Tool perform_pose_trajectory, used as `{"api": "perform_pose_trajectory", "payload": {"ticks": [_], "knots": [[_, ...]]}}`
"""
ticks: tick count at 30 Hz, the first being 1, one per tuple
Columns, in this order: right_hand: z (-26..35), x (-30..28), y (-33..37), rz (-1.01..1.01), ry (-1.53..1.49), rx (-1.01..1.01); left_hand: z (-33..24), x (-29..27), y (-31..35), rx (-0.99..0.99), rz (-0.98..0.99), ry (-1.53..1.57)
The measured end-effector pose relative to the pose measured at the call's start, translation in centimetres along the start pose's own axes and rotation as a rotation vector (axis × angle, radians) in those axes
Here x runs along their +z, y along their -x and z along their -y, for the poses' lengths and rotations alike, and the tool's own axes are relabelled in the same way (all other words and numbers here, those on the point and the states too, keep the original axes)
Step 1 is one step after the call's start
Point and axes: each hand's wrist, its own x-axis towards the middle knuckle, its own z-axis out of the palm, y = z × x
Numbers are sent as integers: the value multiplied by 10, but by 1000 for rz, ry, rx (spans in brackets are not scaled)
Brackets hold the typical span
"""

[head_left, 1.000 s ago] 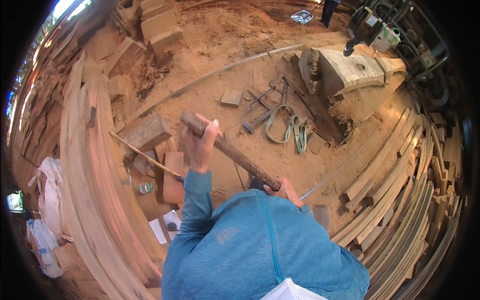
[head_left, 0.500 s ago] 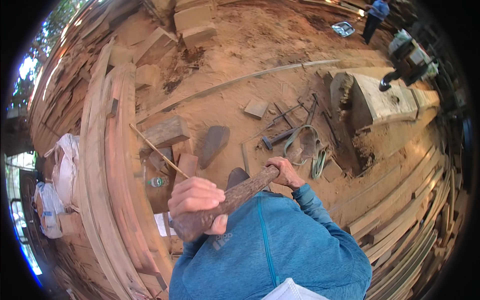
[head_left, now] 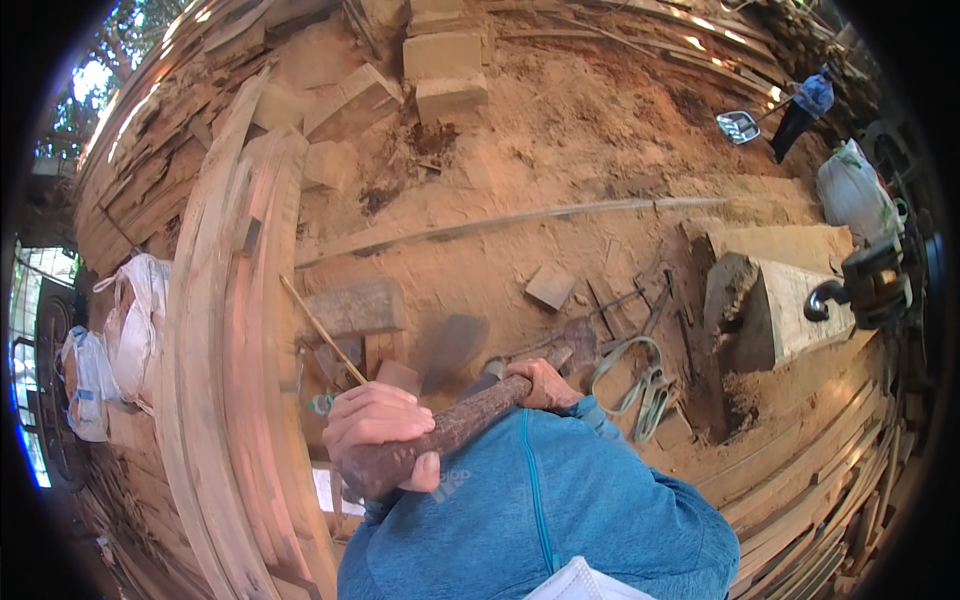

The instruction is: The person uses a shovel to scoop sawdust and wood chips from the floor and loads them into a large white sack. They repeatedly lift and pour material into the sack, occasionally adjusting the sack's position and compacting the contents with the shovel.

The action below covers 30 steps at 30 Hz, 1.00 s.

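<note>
A thick, rough brown wooden stick (head_left: pixel 470 417) slants across the front of my blue jacket, its right end higher in view. My left hand (head_left: pixel 380 425) wraps round its lower left end, fingers over the top and thumb beneath. Further up, my right hand (head_left: pixel 545 383) is closed round it, and a short length shows past the fingers. A thin pale rod (head_left: pixel 322 328) runs down behind my left hand; whether I touch it I cannot tell. Beyond the stick, a dark wooden block (head_left: pixel 455 350) on the dirt is smeared by motion.
Long beams (head_left: pixel 262 370) lie on the left beside white sacks (head_left: pixel 135 325). A green strap (head_left: pixel 640 375) and metal tools (head_left: pixel 610 310) lie ahead. On the right are a large log (head_left: pixel 780 310), a hanging hook (head_left: pixel 825 298) and stacked planks (head_left: pixel 800 480). A person (head_left: pixel 808 108) stands far off.
The view has tilted up, so the ground and beams sit lower and further right. More of the stick's far end now shows past my right hand. Both hands keep their grip.
</note>
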Motion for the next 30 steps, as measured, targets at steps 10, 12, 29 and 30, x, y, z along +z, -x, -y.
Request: {"api": "perform_pose_trajectory", "payload": {"ticks": [10, 12, 29, 30], "knots": [[-14, -59, -149, -69, 59, 67, 171, -14, -82, -90, -101, 77], [-21, -72, -178, -45, 82, 66, 193, -20, -87, -126, -162, 49], [-158, -218, -555, 389, 102, -236, 445, 7, -191, -100, -304, -504], [-162, -222, -577, 397, 82, -303, 455, 12, -198, -120, -335, -528]]}}
